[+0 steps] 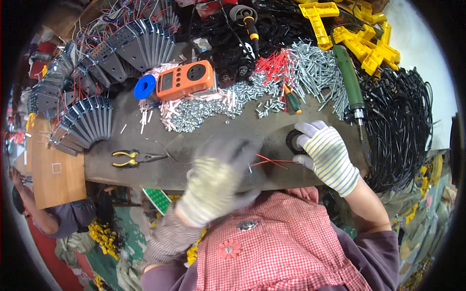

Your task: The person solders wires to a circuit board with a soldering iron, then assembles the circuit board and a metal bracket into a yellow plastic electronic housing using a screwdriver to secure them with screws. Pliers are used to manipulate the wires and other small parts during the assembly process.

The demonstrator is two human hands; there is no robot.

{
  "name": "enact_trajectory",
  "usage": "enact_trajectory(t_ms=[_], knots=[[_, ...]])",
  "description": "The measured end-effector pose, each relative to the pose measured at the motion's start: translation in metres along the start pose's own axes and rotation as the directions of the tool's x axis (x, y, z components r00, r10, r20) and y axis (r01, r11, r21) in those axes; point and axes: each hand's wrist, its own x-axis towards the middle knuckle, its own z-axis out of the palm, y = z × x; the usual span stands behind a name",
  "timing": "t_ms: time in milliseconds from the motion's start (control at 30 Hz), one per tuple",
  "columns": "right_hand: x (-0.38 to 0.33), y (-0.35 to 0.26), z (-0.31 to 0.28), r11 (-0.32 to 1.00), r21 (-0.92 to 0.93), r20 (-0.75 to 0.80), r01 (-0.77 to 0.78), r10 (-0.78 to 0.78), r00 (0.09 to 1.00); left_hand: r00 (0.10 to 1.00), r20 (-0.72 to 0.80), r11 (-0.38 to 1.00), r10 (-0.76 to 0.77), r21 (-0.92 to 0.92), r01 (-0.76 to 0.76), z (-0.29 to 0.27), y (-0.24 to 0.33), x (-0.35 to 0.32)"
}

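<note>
My right hand (330, 153), in a striped glove, is closed on a black ring-shaped part (292, 140) above the table. Two thin red wires (273, 161) run leftward from beside its fingers and cross each other. My left hand (213, 177), also gloved, is smeared by motion near the table's front edge; its fingers and anything in them cannot be made out. Left of it lie long-nose pliers (133, 158) with yellow handles, their tips pointing toward that hand.
Behind my hands are heaps of nuts (194, 114) and long screws (315, 68), an orange meter (187, 80) and a blue spool (144, 87). A green power screwdriver (349, 80) and black cables (398, 126) lie right. Stacked metal brackets (87, 121) stand left; another person (63, 213) is beyond.
</note>
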Motion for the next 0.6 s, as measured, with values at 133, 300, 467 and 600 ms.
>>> enact_trajectory(t_ms=[133, 300, 467, 600], knots=[[-0.004, 0.012, 0.009, 0.995, 0.101, -0.099, 0.001, 0.009, 0.995, 0.99, 0.021, 0.968, 0.141, 0.208, -0.142, 0.06, 0.001, 0.027], [-0.026, -0.012, 0.018, 0.372, 0.804, 0.216, -0.464, 0.544, 0.811, 0.976, -0.218, 0.965, 0.015, -0.252, -0.071, 0.065, -0.01, 0.028], [0.002, -0.026, 0.01, 0.839, 0.508, -0.452, 0.196, 0.065, 0.889, 0.978, -0.203, 0.978, 0.053, -0.188, -0.092, 0.058, -0.007, 0.025], [0.005, -0.029, 0.021, 0.632, 0.772, -0.107, -0.062, 0.226, 0.968, 0.992, -0.076, 0.984, -0.104, -0.152, 0.091, 0.035, -0.009, 0.009]])
